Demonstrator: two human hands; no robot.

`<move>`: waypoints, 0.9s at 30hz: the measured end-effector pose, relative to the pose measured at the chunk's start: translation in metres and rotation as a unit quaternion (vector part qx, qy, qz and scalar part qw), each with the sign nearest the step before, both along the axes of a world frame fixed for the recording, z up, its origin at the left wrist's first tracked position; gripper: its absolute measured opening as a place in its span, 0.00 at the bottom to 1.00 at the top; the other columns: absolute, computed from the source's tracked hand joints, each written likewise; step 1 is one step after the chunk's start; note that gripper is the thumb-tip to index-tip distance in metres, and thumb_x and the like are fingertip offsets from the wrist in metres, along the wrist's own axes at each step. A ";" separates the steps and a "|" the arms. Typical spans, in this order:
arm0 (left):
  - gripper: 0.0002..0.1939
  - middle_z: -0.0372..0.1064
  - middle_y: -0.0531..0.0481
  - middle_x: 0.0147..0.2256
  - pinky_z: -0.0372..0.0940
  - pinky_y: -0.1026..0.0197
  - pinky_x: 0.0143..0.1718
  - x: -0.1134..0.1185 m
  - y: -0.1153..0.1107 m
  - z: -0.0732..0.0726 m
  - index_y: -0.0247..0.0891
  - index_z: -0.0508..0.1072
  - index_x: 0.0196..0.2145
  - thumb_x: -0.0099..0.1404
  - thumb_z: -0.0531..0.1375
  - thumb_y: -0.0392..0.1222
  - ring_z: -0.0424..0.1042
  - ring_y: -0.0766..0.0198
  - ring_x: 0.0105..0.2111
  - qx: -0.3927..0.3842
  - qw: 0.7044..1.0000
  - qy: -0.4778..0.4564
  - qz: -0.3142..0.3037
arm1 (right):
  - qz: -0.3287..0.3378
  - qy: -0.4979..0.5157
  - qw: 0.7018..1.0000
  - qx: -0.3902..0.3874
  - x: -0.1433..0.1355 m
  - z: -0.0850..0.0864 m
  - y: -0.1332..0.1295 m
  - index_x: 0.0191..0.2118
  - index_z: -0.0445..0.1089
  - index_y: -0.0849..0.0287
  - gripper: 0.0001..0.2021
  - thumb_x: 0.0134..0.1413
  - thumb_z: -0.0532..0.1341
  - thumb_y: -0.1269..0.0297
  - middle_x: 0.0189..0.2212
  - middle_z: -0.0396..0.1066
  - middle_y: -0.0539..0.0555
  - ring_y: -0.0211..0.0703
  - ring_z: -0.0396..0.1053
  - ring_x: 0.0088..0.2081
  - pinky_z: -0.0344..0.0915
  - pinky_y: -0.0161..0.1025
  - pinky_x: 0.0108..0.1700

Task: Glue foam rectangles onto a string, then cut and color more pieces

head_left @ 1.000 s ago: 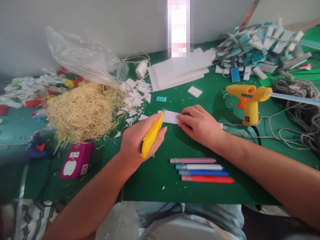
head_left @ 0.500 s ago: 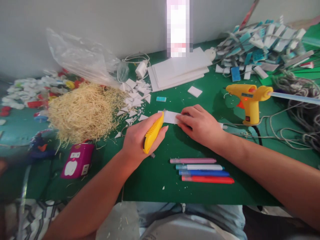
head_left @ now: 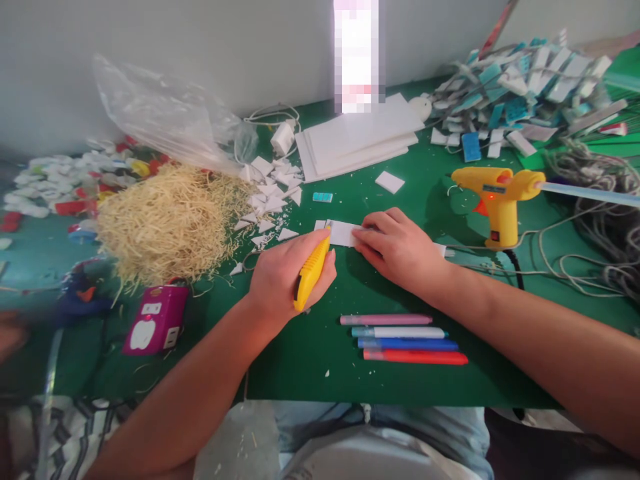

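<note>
My left hand (head_left: pixel 286 272) is closed around a yellow utility knife (head_left: pixel 313 272). The knife's tip meets a narrow white foam-board strip (head_left: pixel 343 233) near its left end, where a small section lies left of the blade. On the strip's right part rest the bent fingers of my right hand (head_left: pixel 399 245), pressing it to the green table; much of the strip is hidden under this hand. Small white offcuts (head_left: pixel 270 200) lie beyond my left hand. A little blue-and-white piece (head_left: pixel 323 197) and a white rectangle (head_left: pixel 390 182) sit behind the strip.
White sheets (head_left: pixel 360 140) are stacked at the back. On the right stand a yellow glue gun (head_left: pixel 495 200) and a pile of wired pieces (head_left: pixel 525 93). Markers (head_left: pixel 405 339) lie in front. To the left are straw (head_left: pixel 165 223), a purple power adapter (head_left: pixel 156 320) and another person's hand (head_left: pixel 11 333).
My left hand and the knife have shifted slightly right and toward me, and a line now separates the strip's left end. My right hand has stayed in place.
</note>
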State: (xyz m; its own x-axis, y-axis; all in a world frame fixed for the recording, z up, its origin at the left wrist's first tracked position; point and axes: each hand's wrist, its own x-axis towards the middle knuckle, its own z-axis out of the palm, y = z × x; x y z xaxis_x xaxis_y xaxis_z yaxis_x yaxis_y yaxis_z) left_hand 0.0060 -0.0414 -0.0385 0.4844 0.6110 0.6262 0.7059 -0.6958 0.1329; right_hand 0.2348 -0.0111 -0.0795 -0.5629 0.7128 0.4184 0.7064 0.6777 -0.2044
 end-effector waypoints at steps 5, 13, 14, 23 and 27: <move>0.09 0.83 0.42 0.39 0.78 0.64 0.36 0.001 -0.007 0.009 0.32 0.75 0.46 0.69 0.59 0.35 0.83 0.61 0.32 -0.017 1.000 0.010 0.003 | 0.007 -0.006 1.000 0.006 0.001 0.002 -0.001 0.44 0.80 0.61 0.16 0.72 0.54 0.64 0.43 0.76 0.63 0.51 0.64 0.42 0.70 0.46 0.44; 0.08 0.83 0.46 0.37 0.77 0.66 0.32 0.001 -0.008 0.011 0.34 0.76 0.44 0.69 0.59 0.35 0.80 0.65 0.26 -0.030 0.999 -0.008 0.018 | 0.013 -0.019 1.000 0.002 0.000 0.004 -0.002 0.43 0.79 0.61 0.14 0.71 0.55 0.66 0.42 0.76 0.63 0.51 0.64 0.42 0.68 0.46 0.43; 0.08 0.83 0.46 0.36 0.77 0.66 0.32 0.001 -0.007 0.010 0.34 0.76 0.44 0.68 0.59 0.35 0.80 0.65 0.26 -0.034 0.999 -0.014 0.021 | 0.014 -0.016 1.000 -0.004 0.000 0.004 -0.002 0.42 0.79 0.60 0.14 0.71 0.55 0.66 0.42 0.75 0.63 0.51 0.64 0.42 0.68 0.46 0.43; 0.07 0.84 0.48 0.40 0.79 0.65 0.39 0.001 -0.009 0.005 0.37 0.78 0.44 0.69 0.61 0.36 0.83 0.63 0.32 -0.055 0.996 -0.053 0.044 | 0.009 0.002 1.000 -0.020 0.000 0.003 -0.002 0.43 0.79 0.60 0.14 0.72 0.55 0.65 0.42 0.75 0.62 0.50 0.64 0.42 0.66 0.45 0.41; 0.07 0.83 0.48 0.37 0.79 0.66 0.36 0.001 -0.006 0.005 0.37 0.77 0.44 0.69 0.61 0.35 0.82 0.63 0.29 -0.023 0.998 -0.048 0.029 | 0.010 0.000 1.000 -0.021 -0.001 0.004 -0.002 0.44 0.80 0.60 0.15 0.72 0.55 0.65 0.42 0.75 0.63 0.51 0.65 0.42 0.67 0.45 0.41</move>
